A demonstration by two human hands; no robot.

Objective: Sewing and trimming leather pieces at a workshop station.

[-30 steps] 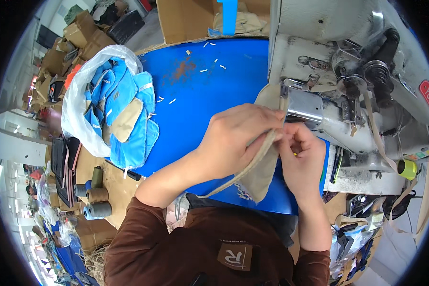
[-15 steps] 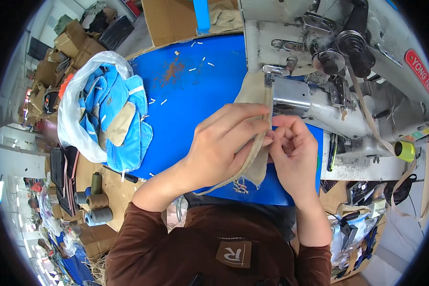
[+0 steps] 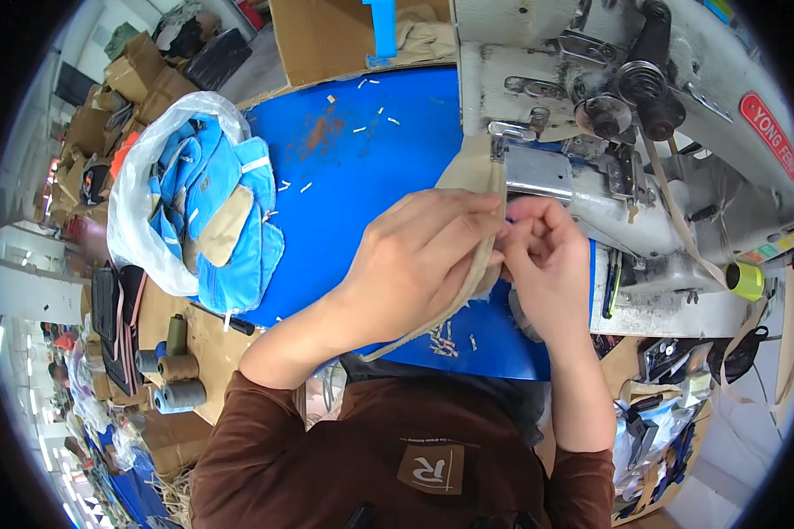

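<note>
Your left fingers (image 3: 469,205) pinch beige fabric panel (image 3: 473,166), far end beyond them at sewing machine (image 3: 538,172); right fingers (image 3: 545,210) curl beside, grip unclear. Near flap (image 3: 488,282) now mostly hidden, probably leaving edge strip (image 3: 415,334) easier to steer.

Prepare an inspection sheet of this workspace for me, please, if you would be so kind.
Surface: blue table, marked by a reddish-brown patch.
Work pieces: beige cloth, a narrow strip along its edge, far end at the sewing machine; white plastic bag holding blue and beige pieces.
Clutter: pale scraps scattered about.
Hands: left hand holds the beige cloth; right hand has fingers curled beside its edge, grip unclear.
Cables: none identifiable for certain.
Surroundings: thread spools left; cardboard boxes upper left.
</note>
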